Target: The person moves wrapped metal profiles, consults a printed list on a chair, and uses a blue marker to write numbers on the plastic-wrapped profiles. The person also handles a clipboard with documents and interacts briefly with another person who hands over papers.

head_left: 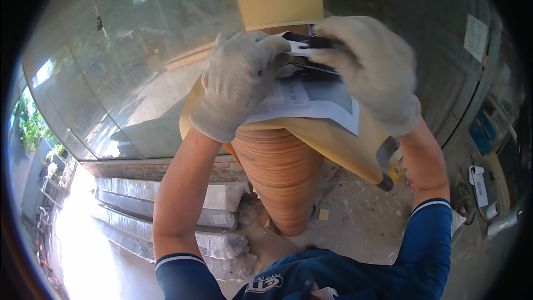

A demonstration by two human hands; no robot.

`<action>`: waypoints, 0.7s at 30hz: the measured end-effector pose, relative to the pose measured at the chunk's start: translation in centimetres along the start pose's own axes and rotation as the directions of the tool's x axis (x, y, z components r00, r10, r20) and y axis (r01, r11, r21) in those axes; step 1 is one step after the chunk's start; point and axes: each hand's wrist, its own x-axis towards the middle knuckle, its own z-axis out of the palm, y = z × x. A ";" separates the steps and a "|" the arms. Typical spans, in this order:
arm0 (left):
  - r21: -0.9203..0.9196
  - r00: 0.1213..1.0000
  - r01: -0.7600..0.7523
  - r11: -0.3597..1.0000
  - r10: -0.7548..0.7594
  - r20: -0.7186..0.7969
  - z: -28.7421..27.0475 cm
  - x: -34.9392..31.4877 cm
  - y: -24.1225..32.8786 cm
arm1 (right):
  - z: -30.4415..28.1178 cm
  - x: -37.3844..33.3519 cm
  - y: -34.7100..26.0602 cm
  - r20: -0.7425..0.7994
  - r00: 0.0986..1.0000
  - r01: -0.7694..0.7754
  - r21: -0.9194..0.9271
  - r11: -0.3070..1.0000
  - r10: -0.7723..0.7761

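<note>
My left hand (239,80), in a pale knit glove, pinches a small white strip (300,49) at its fingertips. Close by on the right, my right hand (372,69), gloved the same way, is blurred by motion; its fingers curl at the other end of the strip, over something dark I cannot make out. Beneath both hands lies a printed white sheet (347,115) with a grey area. Brown paper (355,155) spreads under that sheet, draping over the top of a tall stack with wood-coloured layers (280,172).
A tan box (283,5) with small items sits just beyond the stack. Plastic-wrapped long packs (222,219) lie on the floor at left, beside a glass wall (144,78). At right are a yellow tape roll (396,171) and a cluttered shelf (494,172).
</note>
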 end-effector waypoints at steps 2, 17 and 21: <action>-0.071 0.995 0.092 0.993 -0.094 -0.023 -0.3 0.0 -0.3 | -1.2 -0.5 -0.7 -0.106 0.992 -0.054 0.144 0.988 0.069; -0.212 0.939 0.175 0.961 -0.228 -0.256 -2.7 -0.9 -1.1 | 0.8 -4.7 2.3 0.433 0.878 -0.329 0.234 0.915 0.206; 0.077 0.921 -0.195 0.978 0.209 -0.329 -2.5 -1.6 0.1 | -0.4 -6.6 5.7 0.372 0.868 -0.430 0.226 0.874 0.330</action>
